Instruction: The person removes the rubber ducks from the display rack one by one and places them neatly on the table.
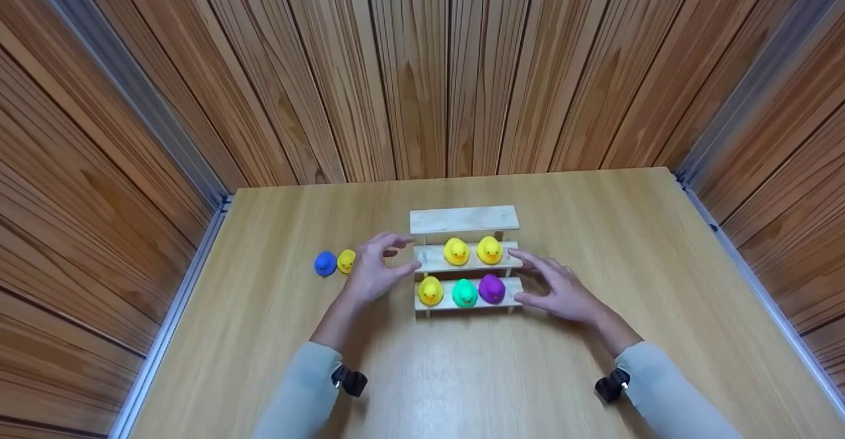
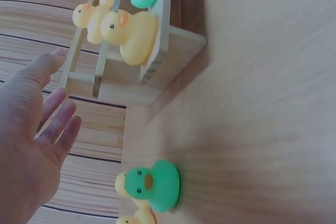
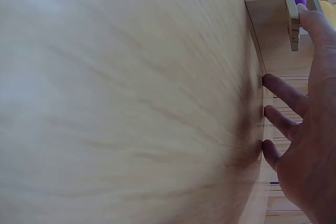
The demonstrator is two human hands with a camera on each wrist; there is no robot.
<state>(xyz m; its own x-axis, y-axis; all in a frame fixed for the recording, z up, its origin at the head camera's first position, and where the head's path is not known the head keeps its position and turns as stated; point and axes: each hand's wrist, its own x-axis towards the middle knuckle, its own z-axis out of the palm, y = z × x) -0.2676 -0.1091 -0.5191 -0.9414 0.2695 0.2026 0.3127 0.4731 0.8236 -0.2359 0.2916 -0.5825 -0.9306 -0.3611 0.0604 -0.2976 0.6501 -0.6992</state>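
Note:
A three-tier wooden rack (image 1: 464,218) stands on the table, its top board bare. On the middle tier sit two yellow rubber ducks (image 1: 456,251), towards the centre and right. The bottom tier carries a yellow duck (image 1: 430,290), a green duck (image 1: 465,293) and a purple duck (image 1: 492,288). Beside the rack's left end is my left hand (image 1: 375,269), fingers loosely extended, holding nothing. My right hand (image 1: 561,292) is at the right end; in the right wrist view its thumb (image 3: 314,22) touches the bottom board's end near the purple duck, the other fingers spread.
Left of my left hand, a blue duck (image 1: 325,263) and a yellow duck (image 1: 346,261) stand on the table (image 1: 462,373). Another green duck (image 2: 157,184) shows in the left wrist view, hidden from the head view. Wood-panelled walls (image 1: 422,76) enclose the table's back and sides.

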